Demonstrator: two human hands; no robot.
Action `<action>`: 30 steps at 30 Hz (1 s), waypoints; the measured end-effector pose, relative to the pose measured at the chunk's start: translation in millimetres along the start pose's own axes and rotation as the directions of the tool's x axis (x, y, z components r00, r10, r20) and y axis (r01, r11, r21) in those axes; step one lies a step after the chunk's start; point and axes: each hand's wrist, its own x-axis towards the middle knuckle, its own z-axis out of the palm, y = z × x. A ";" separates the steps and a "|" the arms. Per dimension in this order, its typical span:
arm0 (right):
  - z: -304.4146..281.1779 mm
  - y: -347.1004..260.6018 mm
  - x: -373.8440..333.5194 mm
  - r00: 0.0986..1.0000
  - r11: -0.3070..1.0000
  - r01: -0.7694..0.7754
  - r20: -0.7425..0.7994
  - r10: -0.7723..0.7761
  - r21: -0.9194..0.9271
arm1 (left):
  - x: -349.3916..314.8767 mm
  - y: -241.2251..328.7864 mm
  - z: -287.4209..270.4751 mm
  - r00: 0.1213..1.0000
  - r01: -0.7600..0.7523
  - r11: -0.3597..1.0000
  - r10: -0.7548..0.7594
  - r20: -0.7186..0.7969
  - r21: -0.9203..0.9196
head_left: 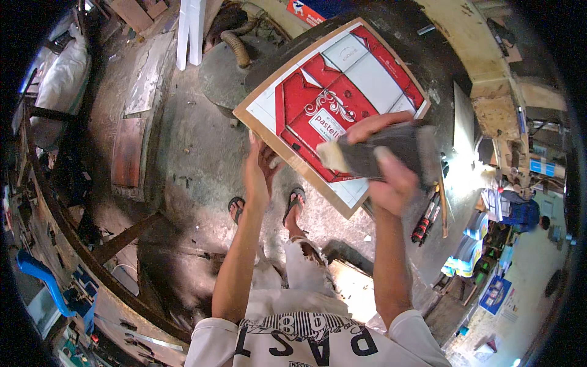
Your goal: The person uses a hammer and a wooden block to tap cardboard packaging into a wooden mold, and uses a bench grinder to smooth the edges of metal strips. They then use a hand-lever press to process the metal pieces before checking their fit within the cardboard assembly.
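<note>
A flat board (241,109) with brown edges lies tilted in front of me. On its face is a red and white printed layout of an unfolded box (361,92) with a scrolled ornament. My right hand (391,177), smeared by motion, grips a dark grey block (391,150) with a pale end over the right part of the print. Whether the block touches the print I cannot tell. My left hand (260,171) is at the board's near left edge, its fingers apart and their tips against or close to that edge.
A dark round-ended surface (223,76) shows beside the board, with a ribbed hose (235,49) over it. Planks (131,144) lie on the floor at left. A wooden frame (55,226) curves along the left side. Red and black tools (426,217) lie at right.
</note>
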 end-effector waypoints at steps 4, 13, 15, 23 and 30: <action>11.8 -4.5 23.0 0.900 0.907 0.360 0.175 -0.399 0.219 | -5.5 -11.0 16.2 0.982 0.130 0.940 -0.078 0.170 -0.316; -6.1 -9.0 6.4 0.998 0.997 0.066 0.017 -0.065 -0.026 | -0.1 -50.3 4.5 0.997 -0.053 0.945 0.067 0.034 -0.322; -15.1 -2.2 -5.9 0.976 0.975 0.211 0.032 -0.214 0.065 | -3.0 -48.9 6.5 0.995 -0.077 0.981 0.064 -0.076 -0.177; -63.1 12.2 -26.6 0.969 0.966 0.215 -0.152 -0.193 0.145 | -60.7 -40.7 55.5 0.964 0.260 0.889 -0.263 0.044 -0.377; -85.0 -16.6 -22.4 0.959 0.954 0.272 0.045 -0.279 0.124 | -71.4 -56.4 52.9 0.961 0.224 0.873 -0.272 -0.052 -0.434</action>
